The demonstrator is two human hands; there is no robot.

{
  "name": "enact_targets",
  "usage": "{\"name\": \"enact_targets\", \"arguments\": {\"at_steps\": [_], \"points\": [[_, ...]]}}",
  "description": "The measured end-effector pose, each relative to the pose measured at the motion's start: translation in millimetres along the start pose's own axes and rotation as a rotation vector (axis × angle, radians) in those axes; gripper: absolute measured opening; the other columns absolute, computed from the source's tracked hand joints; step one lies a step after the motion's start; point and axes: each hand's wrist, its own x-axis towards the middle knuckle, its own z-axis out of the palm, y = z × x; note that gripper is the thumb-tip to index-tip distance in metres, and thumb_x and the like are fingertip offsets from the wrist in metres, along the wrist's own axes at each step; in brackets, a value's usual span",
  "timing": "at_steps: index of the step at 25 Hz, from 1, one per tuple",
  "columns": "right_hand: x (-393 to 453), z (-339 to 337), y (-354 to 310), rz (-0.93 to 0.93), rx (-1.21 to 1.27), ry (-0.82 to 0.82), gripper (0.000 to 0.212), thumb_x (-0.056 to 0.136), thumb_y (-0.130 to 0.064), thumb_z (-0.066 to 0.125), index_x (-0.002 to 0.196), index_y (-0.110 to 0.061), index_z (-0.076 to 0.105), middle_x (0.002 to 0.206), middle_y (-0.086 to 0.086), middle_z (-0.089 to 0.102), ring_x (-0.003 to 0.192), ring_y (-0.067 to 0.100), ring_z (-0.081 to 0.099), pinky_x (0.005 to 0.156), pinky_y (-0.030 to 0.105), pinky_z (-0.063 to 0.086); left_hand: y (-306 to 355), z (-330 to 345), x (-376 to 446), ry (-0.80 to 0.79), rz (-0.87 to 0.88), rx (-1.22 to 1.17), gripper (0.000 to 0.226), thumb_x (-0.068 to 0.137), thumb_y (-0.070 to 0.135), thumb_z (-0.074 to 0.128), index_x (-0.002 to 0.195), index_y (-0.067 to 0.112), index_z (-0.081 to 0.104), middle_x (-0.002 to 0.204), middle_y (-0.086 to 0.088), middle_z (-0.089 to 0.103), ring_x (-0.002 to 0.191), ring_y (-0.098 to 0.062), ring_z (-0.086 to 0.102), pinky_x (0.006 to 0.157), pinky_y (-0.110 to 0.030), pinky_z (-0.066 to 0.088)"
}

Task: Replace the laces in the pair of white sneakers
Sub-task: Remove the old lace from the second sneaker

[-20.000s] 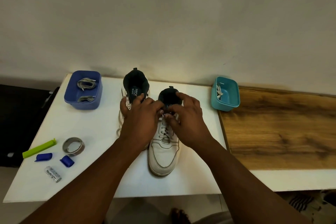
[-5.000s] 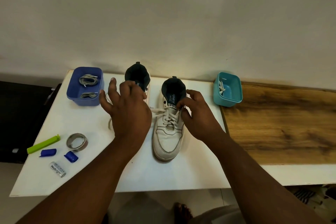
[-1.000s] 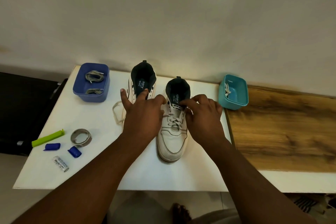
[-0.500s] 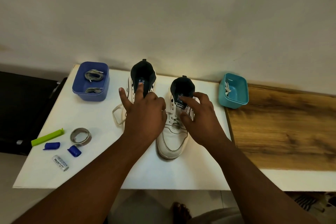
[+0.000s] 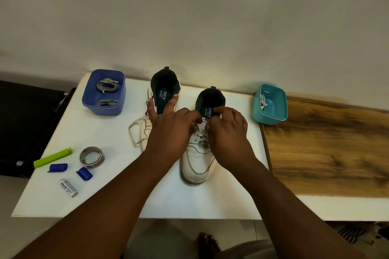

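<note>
Two white sneakers stand side by side on the white table point(image 5: 101, 200), toes toward me. The right sneaker point(image 5: 197, 162) is laced with a white lace point(image 5: 199, 135). My right hand point(image 5: 228, 132) pinches that lace at the top eyelets near the tongue. My left hand point(image 5: 170, 130) lies over the left sneaker point(image 5: 164, 88), its thumb and forefinger meeting the lace of the right sneaker at the same spot. A loose white lace point(image 5: 133, 134) loops out to the left of the left sneaker. Most of the left sneaker is hidden under my hand.
A blue tub point(image 5: 104, 92) with grey laces point(image 5: 107, 85) stands at the back left. A teal tub point(image 5: 270, 104) holding a whitish lace sits at the back right beside a wooden board point(image 5: 328, 149). A green clip, tape roll point(image 5: 92, 156), two blue caps and a battery lie front left.
Both hands have drawn together at the top of the right sneaker's lacing. My left thumb and forefinger have moved right onto the lace.
</note>
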Motion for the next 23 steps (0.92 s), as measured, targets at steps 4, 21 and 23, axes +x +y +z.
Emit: {"name": "enact_targets", "arguments": {"at_steps": [4, 21, 23], "points": [[3, -1, -10, 0.017, 0.052, -0.150, 0.018, 0.099, -0.040, 0.062, 0.105, -0.030, 0.076, 0.168, 0.000, 0.027, 0.158, 0.031, 0.003, 0.125, 0.053, -0.002, 1, 0, 1, -0.012, -0.022, -0.045, 0.015, 0.102, 0.043, 0.052, 0.112, 0.040, 0.063, 0.124, 0.014, 0.068, 0.154, -0.020, 0.016, 0.114, -0.059, -0.015], [-6, 5, 0, 0.066, 0.103, 0.036, 0.027, 0.094, -0.023, 0.065, 0.119, -0.033, 0.069, 0.166, 0.010, 0.029, 0.157, 0.039, 0.012, 0.125, 0.058, 0.015, -3, 0, 2, -0.033, 0.018, -0.096, 0.014, 0.100, 0.039, 0.056, 0.105, 0.038, 0.068, 0.117, 0.016, 0.070, 0.152, -0.013, 0.024, 0.117, -0.060, -0.010], [1, 8, -5, 0.002, 0.047, -0.013, 0.020, 0.098, -0.024, 0.062, 0.110, -0.035, 0.074, 0.165, 0.006, 0.033, 0.157, 0.038, 0.010, 0.125, 0.057, 0.005, -6, 0, 2, -0.037, 0.001, -0.118, 0.013, 0.100, 0.038, 0.056, 0.105, 0.038, 0.068, 0.118, 0.015, 0.070, 0.153, -0.014, 0.021, 0.116, -0.059, -0.013]]}}
